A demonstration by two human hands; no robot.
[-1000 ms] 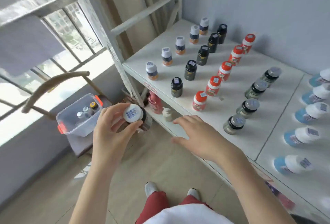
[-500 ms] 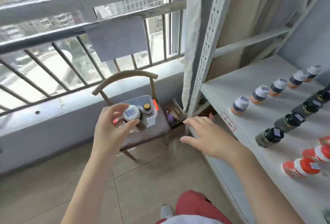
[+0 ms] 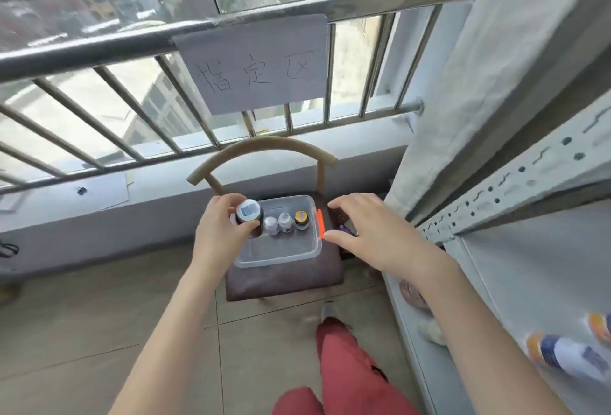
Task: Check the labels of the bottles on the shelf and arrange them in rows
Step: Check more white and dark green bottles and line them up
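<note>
On my feed the held bottle (image 3: pixel 248 211) shows a white cap with a blue-and-white printed label on top, over a dark body. The box (image 3: pixel 281 257) beneath it is clear plastic with an orange-red latch (image 3: pixel 319 223). Inside I make out two grey-capped bottles (image 3: pixel 271 224) and one dark bottle (image 3: pixel 301 216) with a yellow cap. The chair seat (image 3: pixel 284 280) is dark brown and its curved back (image 3: pixel 264 145) is tan. The paper sign (image 3: pixel 254 64) is pale grey with black handwritten strokes. The trousers (image 3: pixel 347 378) are red, the floor (image 3: pixel 82 315) beige tile, the shelf (image 3: pixel 535 282) pale grey. A blurred shelf bottle (image 3: pixel 562 356) looks white, blue and orange.
</note>
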